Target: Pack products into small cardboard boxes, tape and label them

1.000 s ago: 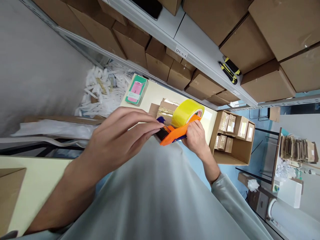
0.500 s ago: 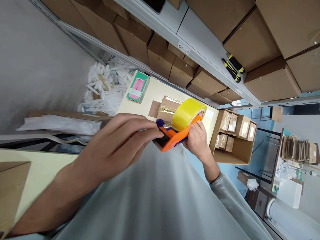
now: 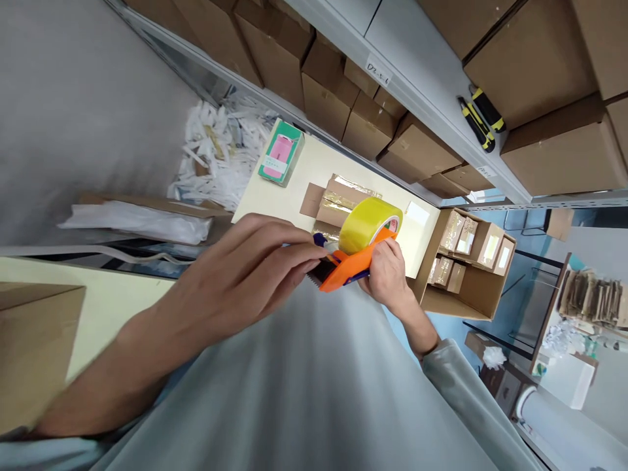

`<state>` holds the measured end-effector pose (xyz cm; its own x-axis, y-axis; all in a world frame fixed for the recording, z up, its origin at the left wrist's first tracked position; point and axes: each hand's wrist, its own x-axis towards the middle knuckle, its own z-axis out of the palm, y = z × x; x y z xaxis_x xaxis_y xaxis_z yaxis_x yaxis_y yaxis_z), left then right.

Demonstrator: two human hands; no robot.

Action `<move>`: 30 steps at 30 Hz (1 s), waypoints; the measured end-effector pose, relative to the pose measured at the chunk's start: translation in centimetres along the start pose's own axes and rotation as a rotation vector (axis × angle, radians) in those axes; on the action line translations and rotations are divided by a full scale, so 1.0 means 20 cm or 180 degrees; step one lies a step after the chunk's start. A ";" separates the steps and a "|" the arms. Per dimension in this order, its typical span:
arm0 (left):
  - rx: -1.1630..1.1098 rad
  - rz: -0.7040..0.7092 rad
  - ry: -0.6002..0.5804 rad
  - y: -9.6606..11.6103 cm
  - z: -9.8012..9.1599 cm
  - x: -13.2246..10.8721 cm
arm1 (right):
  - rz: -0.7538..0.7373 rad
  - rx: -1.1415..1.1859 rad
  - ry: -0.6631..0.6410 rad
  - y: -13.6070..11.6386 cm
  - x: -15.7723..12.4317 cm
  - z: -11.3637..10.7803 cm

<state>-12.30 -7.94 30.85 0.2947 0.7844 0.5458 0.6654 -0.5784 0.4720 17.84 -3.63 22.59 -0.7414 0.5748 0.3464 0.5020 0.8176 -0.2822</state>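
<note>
My right hand (image 3: 386, 271) is closed around an orange tape dispenser (image 3: 346, 267) with dark blue parts. A roll of yellow packing tape (image 3: 362, 224) sits on it. At the dispenser's toothed front end, the fingertips of my left hand (image 3: 255, 268) are pressed together against the black plate; whether they pinch a tape end is hidden. Behind the tape roll, on the pale table, lies a cardboard package (image 3: 336, 199) wrapped with shiny tape, partly covered by the roll. A green box with a pink picture (image 3: 280, 154) rests further left on the table (image 3: 314, 160).
An open carton (image 3: 458, 303) holding several small taped boxes stands to the right. Shelves of brown cartons (image 3: 373, 124) run along the back, with two yellow-black utility knives (image 3: 483, 118) on the upper one. White paper scraps (image 3: 220, 144) are heaped at left.
The whole view has shifted slightly, so the surroundings appear further right. Both hands stay on the tape dispenser, which has tilted a little; the left fingers remain at its front end.
</note>
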 end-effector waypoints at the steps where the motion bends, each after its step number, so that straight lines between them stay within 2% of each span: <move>1: -0.0021 -0.0048 -0.0048 0.00 0.00 0.00 | 0.0010 0.0022 -0.0032 0.00 -0.01 0.01; 9: 0.0141 -0.0007 -0.0351 0.00 -0.05 0.03 | 0.0068 -0.0031 0.0125 -0.03 -0.01 0.04; 19: 0.0151 0.0315 -0.0647 0.00 -0.07 0.11 | 0.0107 0.0086 0.0653 -0.04 0.00 0.04; 26: 0.0019 0.0374 -0.0842 0.01 -0.07 0.14 | 0.0303 -0.0029 0.0571 -0.04 -0.09 0.10; 30: 0.0141 0.0077 -0.0767 0.03 -0.03 0.14 | 0.0422 0.0005 0.0421 -0.04 -0.11 0.11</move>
<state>-11.46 -6.28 32.99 0.4626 0.8042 0.3732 0.6839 -0.5916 0.4271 18.00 -5.67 20.08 -0.6037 0.6772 0.4206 0.5907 0.7343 -0.3345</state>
